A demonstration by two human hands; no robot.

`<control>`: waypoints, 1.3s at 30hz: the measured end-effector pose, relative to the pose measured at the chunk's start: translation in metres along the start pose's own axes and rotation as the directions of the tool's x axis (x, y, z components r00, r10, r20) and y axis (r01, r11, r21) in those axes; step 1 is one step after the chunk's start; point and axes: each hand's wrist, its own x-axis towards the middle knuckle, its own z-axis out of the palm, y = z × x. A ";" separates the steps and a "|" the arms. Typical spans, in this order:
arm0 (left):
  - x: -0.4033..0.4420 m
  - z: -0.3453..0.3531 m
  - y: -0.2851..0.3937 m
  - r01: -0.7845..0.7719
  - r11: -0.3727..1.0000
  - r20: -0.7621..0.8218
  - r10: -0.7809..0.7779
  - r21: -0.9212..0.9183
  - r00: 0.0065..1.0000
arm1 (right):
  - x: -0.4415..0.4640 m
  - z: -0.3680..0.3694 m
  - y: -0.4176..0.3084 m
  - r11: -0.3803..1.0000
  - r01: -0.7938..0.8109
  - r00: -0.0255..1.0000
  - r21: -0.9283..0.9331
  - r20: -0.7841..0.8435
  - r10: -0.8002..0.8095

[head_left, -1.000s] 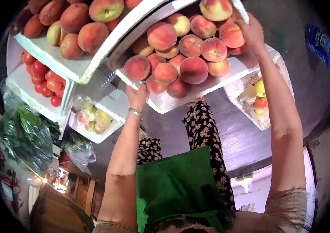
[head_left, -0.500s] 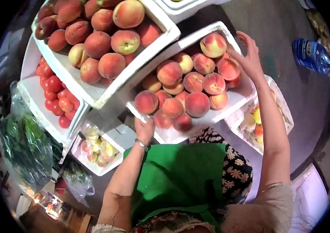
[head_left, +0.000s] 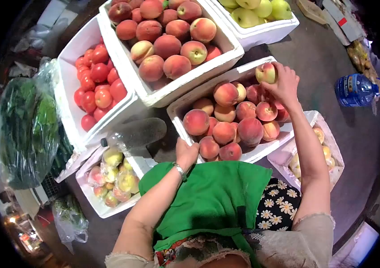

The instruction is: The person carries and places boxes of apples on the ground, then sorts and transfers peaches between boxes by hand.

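Note:
A white foam box [head_left: 258, 153] filled with red and yellow peaches [head_left: 250, 131] lies in front of me, close to my green apron. My left hand [head_left: 187, 152] holds the box at its lower left corner, the fingers partly hidden behind the wall. At the box's upper right corner, my right hand [head_left: 284, 85] has its fingers around a pale yellow-red peach [head_left: 266, 73]. Several more peaches lie just under that hand.
Higher up stands another foam box [head_left: 163, 97] of peaches, beside tomatoes [head_left: 102, 98] and green apples [head_left: 245, 17]. A clear bottle [head_left: 138, 133] lies above bagged fruit [head_left: 120, 181]. Bagged greens [head_left: 24, 129] are left, a blue jug [head_left: 355, 90] right, a fruit box [head_left: 336, 170] lower right.
My right hand has left the box's edge and closed on the corner peach. The view has shifted, bringing the green apples and the bottle into sight. My left hand stays at the box corner.

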 end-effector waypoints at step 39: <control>0.037 -0.138 0.195 -0.810 0.310 0.036 0.926 0.498 0.376 | 0.025 -0.005 -0.170 0.867 0.420 0.887 0.269 -0.323 -0.329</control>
